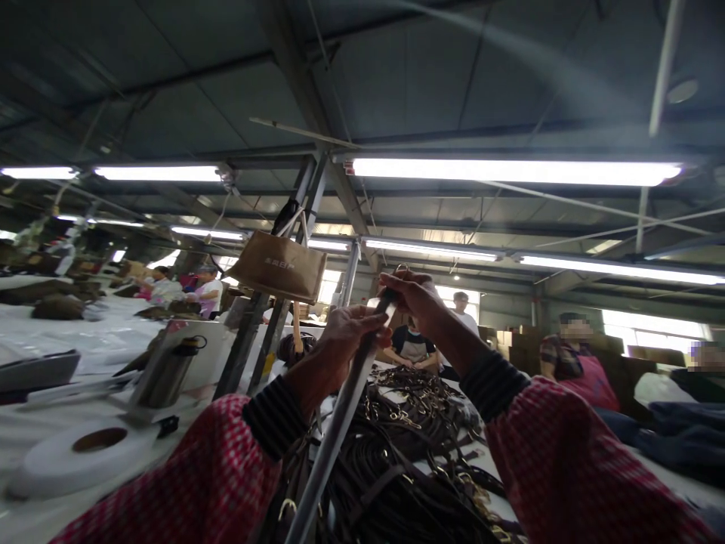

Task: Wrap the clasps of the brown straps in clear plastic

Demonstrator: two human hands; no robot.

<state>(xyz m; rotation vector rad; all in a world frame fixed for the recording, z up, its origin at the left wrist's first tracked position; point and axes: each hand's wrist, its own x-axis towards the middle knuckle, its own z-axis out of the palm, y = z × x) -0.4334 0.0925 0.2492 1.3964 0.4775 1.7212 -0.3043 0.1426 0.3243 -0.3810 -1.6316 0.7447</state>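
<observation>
Big factory shed: steel roof trusses (306,91) overhead, long fluorescent tubes (510,171) in rows, daylight thru far windows (651,330). Work table (68,453) w/ white cover runs along the left, w/ a white tape roll (84,461), a steel flask (167,374) standing upright, and a burlap tote bag (280,266) hanging off a metal post just behind. Further left, dark bundles on white tables, people working in bg. Right side: cardboard boxes (526,344), dark denim-like cloth (680,431), a co-worker in a pink apron (589,381). Across the table, another co-worker (411,349) w/ forearms down, one more standing behind (461,310).

Long pale strip (340,423) held up nearly in front of the head camera, tilted, lower end running down over a heap of dark leather straps (396,468) w/ brass clips and buckles. Material of strip: can't tell, maybe strap or flat bar. Left hand (351,347) curled round it below, right hand (411,298) closed on upper end, by a small metal ring (402,268). Hands close, not spread. Exact pinch hidden by fingers. Red-check sleeves (560,461), dark ribbed cuffs.
</observation>
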